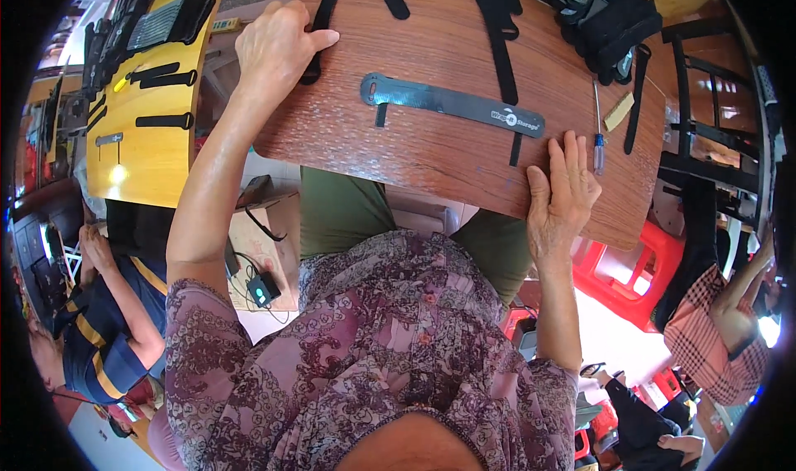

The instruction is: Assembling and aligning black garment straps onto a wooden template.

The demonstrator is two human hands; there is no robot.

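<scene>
My left hand (pixel 278 44) rests at the left edge of a brown wooden table (pixel 431 152), fingers curled over a black strap (pixel 319 31). My right hand (pixel 564 193) lies flat on the table's near edge, fingers apart, holding nothing. Between the hands lies a long grey metal strip (pixel 452 102) with two short black straps beneath it. A small screwdriver (pixel 598 135) with a blue handle lies just right of my right hand's fingertips.
A pile of black strapped gear (pixel 601 19) sits at the table's far right. A yellow table (pixel 157 98) with more black straps stands to the left. A red plastic stool (pixel 630 276) is at right. Other people sit at lower left and far right.
</scene>
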